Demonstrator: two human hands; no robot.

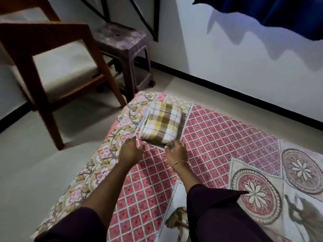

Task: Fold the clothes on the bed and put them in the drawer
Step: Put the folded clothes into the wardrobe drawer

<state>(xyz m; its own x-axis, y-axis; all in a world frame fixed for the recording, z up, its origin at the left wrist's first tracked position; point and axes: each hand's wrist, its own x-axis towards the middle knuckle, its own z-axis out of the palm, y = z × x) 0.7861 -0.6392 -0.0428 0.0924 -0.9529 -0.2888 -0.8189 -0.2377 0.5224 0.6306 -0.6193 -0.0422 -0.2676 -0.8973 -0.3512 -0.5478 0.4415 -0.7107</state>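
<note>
**Operator:** Report the location of the folded checked cloth (161, 123).

**Inspector:** It lies flat on the bed (218, 137), near the corner at 11 o'clock from the middle of the view. It is a compact rectangular bundle in white, yellow and brown checks, resting on the pink lattice bedspread where it meets the floral border.

**Operator:** State the position of the left hand (130, 152) relative to the cloth.

**Inspector:** The hand sits at 7 o'clock from the cloth, just beside its near left corner. The fingers are extended and slightly spread, pointing toward the bundle. Nothing is gripped. Contact with the cloth edge cannot be confirmed.

**Operator:** And the right hand (175, 151)?

**Inspector:** It sits at 5 o'clock from the cloth, at the near right corner. The fingers reach the cloth's near edge; motion blur hides whether they pinch the fabric or merely touch it, so the hold cannot be determined. A thin bangle (180, 163) circles that wrist.

**Operator:** Surroundings?

**Inspector:** A wooden chair (52, 58) stands on the floor at 10 o'clock, a plastic stool (124, 46) at 11 o'clock, and a dark blue curtain (279, 13) hangs at 1 o'clock. Both forearms emerge from dark sleeves (218, 215).
</note>
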